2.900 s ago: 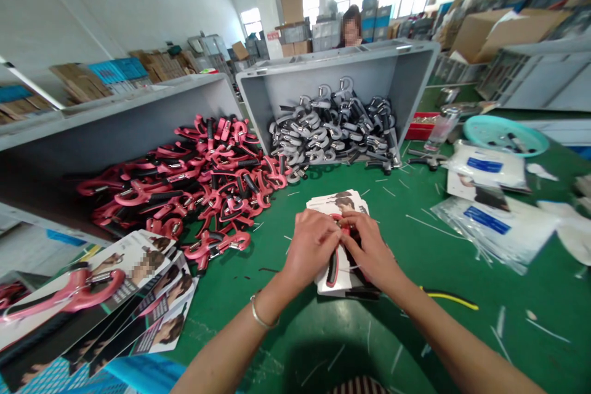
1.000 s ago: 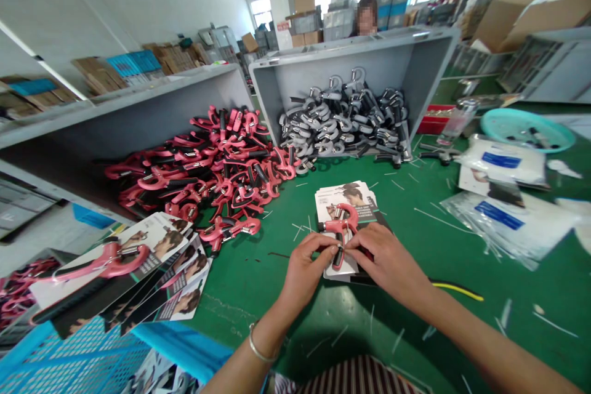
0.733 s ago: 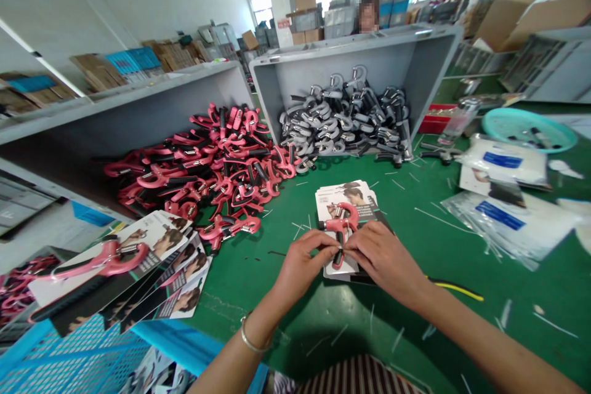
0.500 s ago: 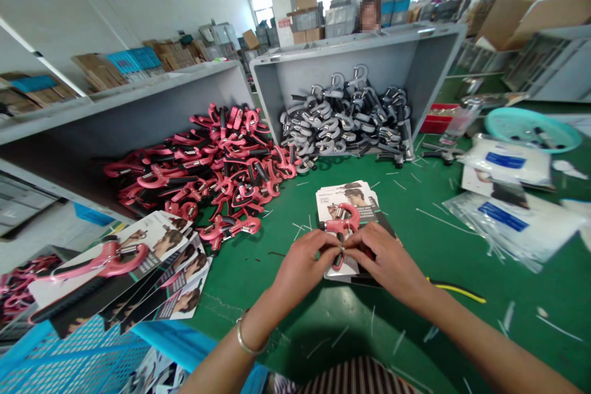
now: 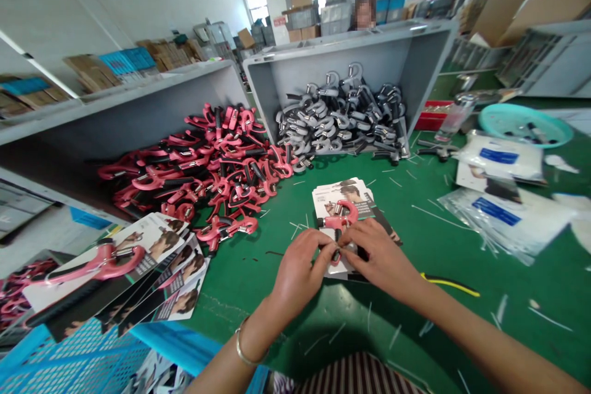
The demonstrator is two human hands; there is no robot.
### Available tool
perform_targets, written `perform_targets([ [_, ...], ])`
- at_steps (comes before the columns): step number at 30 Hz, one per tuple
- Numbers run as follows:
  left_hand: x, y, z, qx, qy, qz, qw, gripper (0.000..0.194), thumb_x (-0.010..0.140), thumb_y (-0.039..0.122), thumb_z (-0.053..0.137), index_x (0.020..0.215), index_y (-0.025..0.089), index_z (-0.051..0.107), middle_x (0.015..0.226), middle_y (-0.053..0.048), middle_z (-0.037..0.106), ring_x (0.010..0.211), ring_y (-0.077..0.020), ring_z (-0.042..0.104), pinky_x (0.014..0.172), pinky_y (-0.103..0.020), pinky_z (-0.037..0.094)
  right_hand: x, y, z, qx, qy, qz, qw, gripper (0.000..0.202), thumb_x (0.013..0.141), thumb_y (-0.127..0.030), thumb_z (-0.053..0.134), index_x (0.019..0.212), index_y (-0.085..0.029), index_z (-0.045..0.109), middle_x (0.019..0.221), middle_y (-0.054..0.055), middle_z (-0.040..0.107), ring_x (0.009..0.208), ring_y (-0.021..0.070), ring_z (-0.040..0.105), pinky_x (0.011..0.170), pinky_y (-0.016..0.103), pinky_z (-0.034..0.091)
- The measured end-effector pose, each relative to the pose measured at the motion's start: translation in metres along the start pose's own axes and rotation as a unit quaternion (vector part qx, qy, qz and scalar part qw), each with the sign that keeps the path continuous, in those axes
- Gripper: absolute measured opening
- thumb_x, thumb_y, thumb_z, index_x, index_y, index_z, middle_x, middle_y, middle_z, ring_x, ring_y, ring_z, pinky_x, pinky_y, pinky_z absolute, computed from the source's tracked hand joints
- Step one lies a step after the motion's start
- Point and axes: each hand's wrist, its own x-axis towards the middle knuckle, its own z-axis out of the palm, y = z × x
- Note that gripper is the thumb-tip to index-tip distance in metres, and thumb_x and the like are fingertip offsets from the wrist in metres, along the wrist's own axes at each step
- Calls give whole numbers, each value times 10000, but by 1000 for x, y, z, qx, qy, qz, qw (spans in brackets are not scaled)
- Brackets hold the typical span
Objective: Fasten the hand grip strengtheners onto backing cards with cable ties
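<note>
A red tube cutter [image 5: 342, 215] with a C-shaped head lies on a stack of printed cards [image 5: 325, 196] on the green table. My left hand [image 5: 302, 265] is closed at the left of the cutter's dark handle, thumb and forefinger pinched. From the right, my right hand [image 5: 376, 252] bends its fingers in a pinch at the same spot. Both sets of fingertips meet over the handle. Whatever small thing is between them is hidden by the fingers. The lower part of the cutter is partly covered by my hands.
A grey bin [image 5: 221, 68] spills red cutters [image 5: 226, 160]; another bin [image 5: 422, 55] holds grey ones [image 5: 332, 117]. Carded cutters [image 5: 106, 261] rest on a blue basket [image 5: 92, 351]. Yellow-handled pliers [image 5: 455, 284], plastic bags [image 5: 508, 215] and white strips lie right. A person [image 5: 364, 9] is behind.
The view has shifted slightly. My fingertips stay together at the cutter's handle, with the right fingers now curled a little further over it. The cutter remains on the cards.
</note>
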Motion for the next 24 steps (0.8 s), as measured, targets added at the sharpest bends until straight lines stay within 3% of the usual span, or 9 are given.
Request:
perform_targets([
  [1,-4,-1,5,-1,6,-17,1000,73,941,245,545,987,204,584,977,-71,637,962,-211,589,885,-363,461,0,0,0,19,7,0,1000,89,936,-296,600,887,-227,626,931,37,667,916,231,529,862,388,391],
  [4,-18,-10,20,24,38,-46,998,377,857,241,665,1206,199,529,1199,-120,597,1151,-264,545,1004,-460,438,2,-1,3,96,26,-5,995,63,940,-243,591,882,-228,609,930,18,680,936,211,555,912,391,387],
  [8,-26,-31,31,49,77,-48,995,235,920,185,554,1152,197,584,1227,-132,609,1188,-264,550,1029,-496,439,7,-1,13,167,5,-14,986,88,954,-216,556,906,-228,629,969,27,692,991,203,564,917,380,421],
  [12,-28,-42,27,36,85,-54,994,204,944,202,520,1122,191,619,1225,-138,625,1191,-254,567,1042,-478,443,-4,3,9,147,-17,-42,988,124,960,-225,545,885,-237,643,939,30,708,1015,218,551,945,406,422],
  [14,-31,-44,20,10,73,-70,995,207,943,219,530,1123,201,629,1248,-129,623,1207,-248,563,1053,-469,432,-27,17,-2,118,18,-6,993,127,972,-261,522,925,-252,640,995,41,709,1065,233,544,950,418,430],
  [17,-35,-47,6,-62,69,-127,988,179,929,277,564,1064,205,656,1294,-120,608,1214,-249,563,1046,-445,429,-85,58,-21,0,76,106,991,182,949,-386,540,1054,-261,622,1186,84,664,1150,286,531,977,490,424],
  [19,-33,-50,-4,-126,67,-201,969,218,897,347,612,1044,191,653,1254,-125,630,1111,-243,623,951,-404,489,-130,88,-27,-113,42,151,981,512,814,-549,665,1212,-236,588,1288,145,610,1149,367,538,948,575,432],
  [21,-24,-50,-12,-184,61,-281,940,385,811,401,710,1104,169,618,1142,-118,671,904,-207,676,786,-339,533,-165,109,-26,-195,-22,175,965,809,666,-616,755,1330,-205,543,1338,207,571,1128,440,550,859,620,468],
  [24,-5,-41,-17,-286,9,-358,889,614,675,387,826,1183,144,583,1008,-88,694,753,-169,665,659,-275,510,-188,120,-22,-213,-78,190,955,681,706,-506,728,1308,-215,596,1255,204,623,1038,417,606,810,596,508],
])
